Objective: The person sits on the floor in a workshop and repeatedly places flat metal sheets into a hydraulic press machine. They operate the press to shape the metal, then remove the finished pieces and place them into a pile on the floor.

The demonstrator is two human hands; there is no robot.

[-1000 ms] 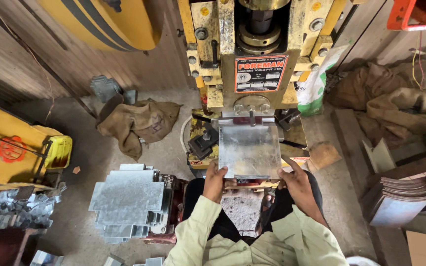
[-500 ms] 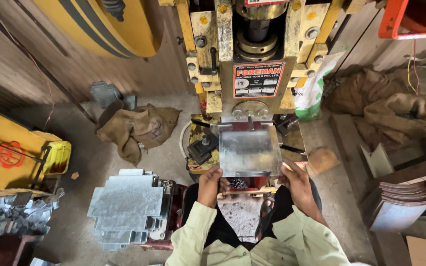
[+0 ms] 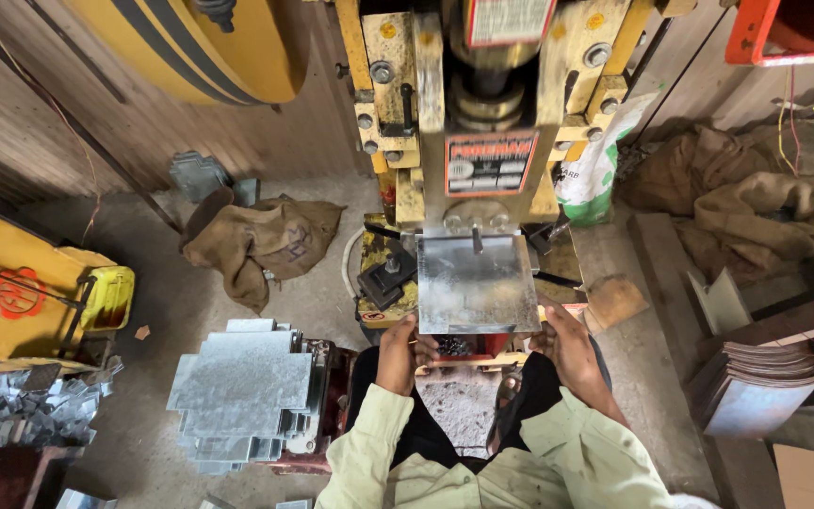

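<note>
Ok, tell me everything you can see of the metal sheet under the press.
The metal sheet is a flat, roughly square, dull silver plate with a mottled galvanised look. It lies level on the bed of the yellow press, its far edge under the ram. The left hand and right hand grip its near corners.

Metal workshop. Yellow press [image 3: 482, 123] with big flywheel [image 3: 209, 47] overhead, bare concrete floor [image 3: 124, 245], stack of cut sheets [image 3: 242, 386], scrap offcuts [image 3: 21, 410], burlap sacks [image 3: 256, 240], more blanks [image 3: 760, 382] at right, grime everywhere.
</note>
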